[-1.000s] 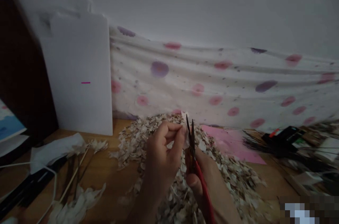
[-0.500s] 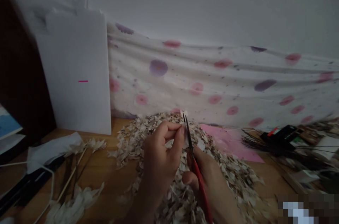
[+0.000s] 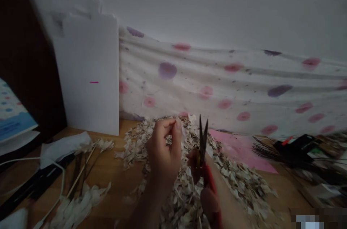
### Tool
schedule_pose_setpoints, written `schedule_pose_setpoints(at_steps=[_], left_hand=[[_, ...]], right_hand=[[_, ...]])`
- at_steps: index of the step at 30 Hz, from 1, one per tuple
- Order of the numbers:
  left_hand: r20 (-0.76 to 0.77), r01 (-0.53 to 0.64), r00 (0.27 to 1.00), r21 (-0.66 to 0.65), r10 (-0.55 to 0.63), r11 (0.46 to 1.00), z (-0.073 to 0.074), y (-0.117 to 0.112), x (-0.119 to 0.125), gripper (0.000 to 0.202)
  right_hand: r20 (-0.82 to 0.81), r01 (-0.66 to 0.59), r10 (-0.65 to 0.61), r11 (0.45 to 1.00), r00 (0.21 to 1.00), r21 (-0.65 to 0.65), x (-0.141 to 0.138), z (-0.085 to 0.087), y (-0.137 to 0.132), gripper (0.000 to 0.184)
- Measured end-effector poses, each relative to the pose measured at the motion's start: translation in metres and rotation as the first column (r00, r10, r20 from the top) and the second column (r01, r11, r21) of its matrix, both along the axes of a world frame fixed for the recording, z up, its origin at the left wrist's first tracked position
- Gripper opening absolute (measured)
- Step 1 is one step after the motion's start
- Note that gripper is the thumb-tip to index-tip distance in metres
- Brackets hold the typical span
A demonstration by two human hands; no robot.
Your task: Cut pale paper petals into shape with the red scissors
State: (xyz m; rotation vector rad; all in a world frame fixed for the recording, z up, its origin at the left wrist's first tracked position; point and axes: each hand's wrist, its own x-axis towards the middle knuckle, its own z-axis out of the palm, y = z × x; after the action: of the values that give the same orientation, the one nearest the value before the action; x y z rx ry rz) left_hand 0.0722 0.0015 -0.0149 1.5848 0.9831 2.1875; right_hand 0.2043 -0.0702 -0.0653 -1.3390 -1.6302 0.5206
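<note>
Pinching a thin, pale scrap (image 3: 183, 134) over the pile (image 3: 235, 173), the left hand (image 3: 165, 146) hides part of it; its edge looks blurry. Apart from that hand, the right hand (image 3: 217, 178) grips scissors (image 3: 203, 144), covering some red handle (image 3: 209, 178). Dark blades spread upward.

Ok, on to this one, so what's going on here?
A person is working with red-handled scissors in their right hand, the blades slightly open and pointing up. Their left hand pinches a small pale piece between finger and thumb, apart from the blades. Both hands are over a heap of pale, petal-like scraps on a wooden table. A pink sheet lies to the right of the heap.
</note>
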Motion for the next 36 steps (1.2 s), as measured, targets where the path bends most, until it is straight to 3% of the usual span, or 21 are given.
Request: schedule_pose_setpoints(at_steps=[4, 7, 23, 31, 33, 36], left_hand=[[-0.026, -0.139, 0.990, 0.067, 0.141, 0.988, -0.007, 0.005, 0.000, 0.005], [-0.017, -0.177, 0.984, 0.080, 0.179, 0.981, -0.008, 0.006, 0.002, 0.005], [-0.004, -0.180, 0.983, 0.120, 0.182, 0.976, -0.016, 0.007, 0.007, 0.011], [0.022, -0.222, 0.975, 0.113, 0.221, 0.968, -0.017, 0.005, 0.008, 0.010], [0.032, -0.226, 0.974, 0.121, 0.224, 0.967, -0.017, 0.005, 0.010, 0.011], [0.064, -0.253, 0.967, 0.152, 0.246, 0.955, -0.017, 0.006, 0.012, 0.013]], right_hand=[[0.099, -0.066, 0.069, 0.997, 0.993, -0.037, -0.011, 0.004, 0.000, 0.045], [0.126, -0.050, 0.056, 0.997, 0.991, -0.050, -0.022, 0.012, 0.001, 0.033], [0.207, -0.011, 0.022, 0.999, 0.978, -0.052, -0.035, 0.023, 0.001, 0.035], [0.194, -0.039, 0.043, 0.999, 0.980, -0.027, -0.028, 0.017, -0.005, 0.035], [0.180, -0.061, 0.063, 0.998, 0.982, -0.018, -0.026, 0.013, -0.009, 0.043], [0.160, -0.085, 0.086, 0.996, 0.983, -0.014, -0.021, 0.008, -0.011, 0.068]])
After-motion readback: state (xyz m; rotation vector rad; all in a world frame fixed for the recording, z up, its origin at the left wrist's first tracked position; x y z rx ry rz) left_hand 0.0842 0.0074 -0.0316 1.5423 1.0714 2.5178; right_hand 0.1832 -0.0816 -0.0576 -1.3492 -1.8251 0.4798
